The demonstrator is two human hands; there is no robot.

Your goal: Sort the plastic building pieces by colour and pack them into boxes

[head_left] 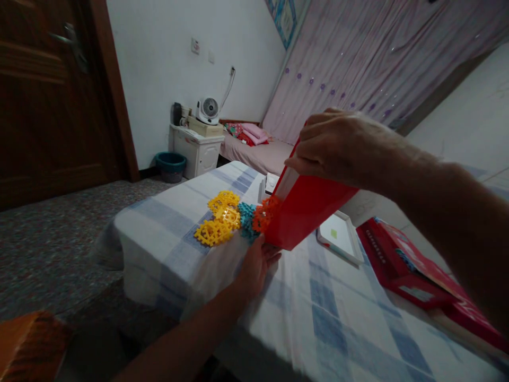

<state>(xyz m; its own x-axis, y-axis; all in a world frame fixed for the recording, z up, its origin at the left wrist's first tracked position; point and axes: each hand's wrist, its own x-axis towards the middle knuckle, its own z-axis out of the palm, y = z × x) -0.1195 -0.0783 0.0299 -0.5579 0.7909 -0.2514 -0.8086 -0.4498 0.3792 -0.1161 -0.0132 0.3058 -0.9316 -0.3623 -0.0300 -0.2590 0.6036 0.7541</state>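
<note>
A red box [314, 207] is tilted steeply over the table, its open side facing left. My right hand [330, 140] grips its upper edge, fingers wrapped over the rim. Low at the box's bottom corner is my left hand [256, 265], its thumb near the opening and its fingers partly hidden under the box, holding it from below. Orange interlocking plastic pieces [264, 215] lie at the mouth of the box. Beside them are blue pieces [247, 220], and further left several yellow notched pieces [217, 223] are grouped on the checked tablecloth [159, 233].
A white shallow box lid [340, 236] lies right of the red box. Red packages [405, 265] sit along the table's right side. Behind are a bed [258, 154], a white cabinet [199, 154] with a fan [209, 110], and a green bucket [170, 165]. Something orange [32, 345] is at lower left.
</note>
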